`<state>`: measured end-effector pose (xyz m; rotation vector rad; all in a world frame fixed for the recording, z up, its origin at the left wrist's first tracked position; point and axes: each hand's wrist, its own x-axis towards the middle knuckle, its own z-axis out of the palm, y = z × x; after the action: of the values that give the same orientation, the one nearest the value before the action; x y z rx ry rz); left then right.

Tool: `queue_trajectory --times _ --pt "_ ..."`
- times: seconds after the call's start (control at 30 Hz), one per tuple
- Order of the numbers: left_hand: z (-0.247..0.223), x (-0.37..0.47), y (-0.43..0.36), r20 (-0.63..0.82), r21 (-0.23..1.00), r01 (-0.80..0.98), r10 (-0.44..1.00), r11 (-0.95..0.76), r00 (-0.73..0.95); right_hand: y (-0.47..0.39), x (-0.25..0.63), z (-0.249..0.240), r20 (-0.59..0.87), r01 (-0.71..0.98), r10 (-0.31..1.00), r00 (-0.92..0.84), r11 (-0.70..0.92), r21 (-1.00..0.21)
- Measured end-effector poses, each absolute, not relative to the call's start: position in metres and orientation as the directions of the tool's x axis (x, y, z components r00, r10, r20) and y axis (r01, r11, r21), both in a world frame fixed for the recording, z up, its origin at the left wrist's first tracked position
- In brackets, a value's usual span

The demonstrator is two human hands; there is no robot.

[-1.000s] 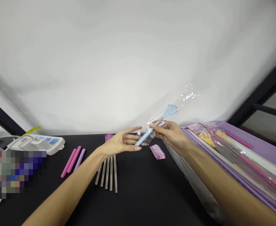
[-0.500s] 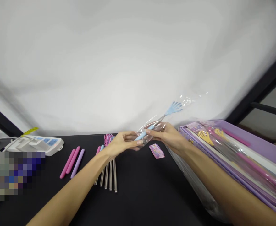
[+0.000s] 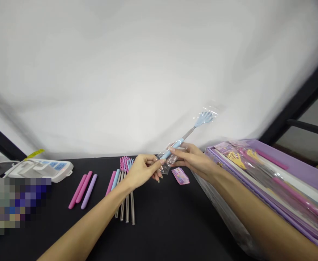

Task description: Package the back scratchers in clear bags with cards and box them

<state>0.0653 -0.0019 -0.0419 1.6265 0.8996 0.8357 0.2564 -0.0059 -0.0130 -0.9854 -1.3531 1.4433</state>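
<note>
A light blue back scratcher (image 3: 188, 133) with a hand-shaped head and a metal rod lies slantwise inside a clear plastic bag (image 3: 165, 167), held above the table. My left hand (image 3: 145, 169) pinches the lower end of the handle and the bag. Higher up the handle, the thumb and fingers of my right hand (image 3: 193, 157) close round it through the plastic. The blue head points up and to the right, wrapped by the far end of the bag. Below my hands lies a small pink and purple card stack (image 3: 180, 176).
Left of my hands lie several metal rods (image 3: 127, 206) with pink and blue hand heads, and loose pink and purple handles (image 3: 89, 191). A white power strip (image 3: 62, 170) sits at the far left. On the right stands a purple box (image 3: 308, 174) holding bagged scratchers.
The back scratcher has slid further into the bag, and the loose plastic beyond its head is shorter. Its head sits slightly higher and to the right.
</note>
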Motion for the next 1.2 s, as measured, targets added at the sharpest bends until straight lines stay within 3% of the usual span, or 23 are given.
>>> queue_trajectory --times 0.1,0.17,0.27,0.33,0.47,0.6,0.73,0.93,1.03,1.13,1.2 --pt "-0.037 0.059 -0.002 0.116 0.929 0.256 0.869 -0.266 0.481 -0.002 0.259 -0.016 0.037 -0.096 0.974 -0.223 0.015 -0.995" --pt "-0.033 0.051 -0.002 0.262 0.829 0.322 0.826 -0.457 0.499 0.002 0.264 -0.019 0.047 -0.105 0.977 -0.207 0.025 -0.994" --pt "-0.027 0.042 0.000 0.454 0.638 0.304 0.664 -0.708 0.595 0.006 0.271 -0.019 0.050 -0.128 0.973 -0.224 0.021 -0.992" --pt "-0.025 0.041 0.001 0.509 0.588 0.270 0.608 -0.762 0.609 0.004 0.273 -0.017 0.041 -0.121 0.960 -0.277 0.007 -0.993" --pt "-0.029 0.051 -0.001 0.505 0.715 0.208 0.699 -0.667 0.507 -0.007 0.267 -0.008 0.019 -0.047 0.926 -0.377 0.001 -0.999" --pt "-0.037 0.060 -0.003 0.278 0.940 0.040 0.826 -0.340 0.490 -0.015 0.262 -0.002 0.037 0.078 0.899 -0.437 0.079 -0.994" --pt "-0.043 0.060 -0.001 0.098 0.994 0.004 0.878 -0.113 0.468 -0.011 0.263 -0.006 -0.023 0.138 0.884 -0.467 0.047 -0.989" --pt "-0.047 0.057 -0.002 0.043 0.971 0.172 0.834 -0.164 0.550 -0.002 0.262 -0.018 0.074 0.136 0.974 -0.215 0.105 -0.985" --pt "-0.041 0.053 -0.001 0.148 0.941 0.184 0.835 -0.283 0.529 -0.005 0.262 -0.019 0.077 0.195 0.943 -0.325 0.146 -0.970" --pt "-0.030 0.049 0.003 0.369 0.884 0.122 0.834 -0.451 0.409 -0.011 0.258 -0.019 -0.032 0.287 0.856 -0.515 0.138 -0.948" --pt "-0.024 0.045 0.006 0.418 0.853 0.136 0.816 -0.503 0.398 -0.015 0.253 -0.022 -0.113 0.320 0.779 -0.617 0.117 -0.940"
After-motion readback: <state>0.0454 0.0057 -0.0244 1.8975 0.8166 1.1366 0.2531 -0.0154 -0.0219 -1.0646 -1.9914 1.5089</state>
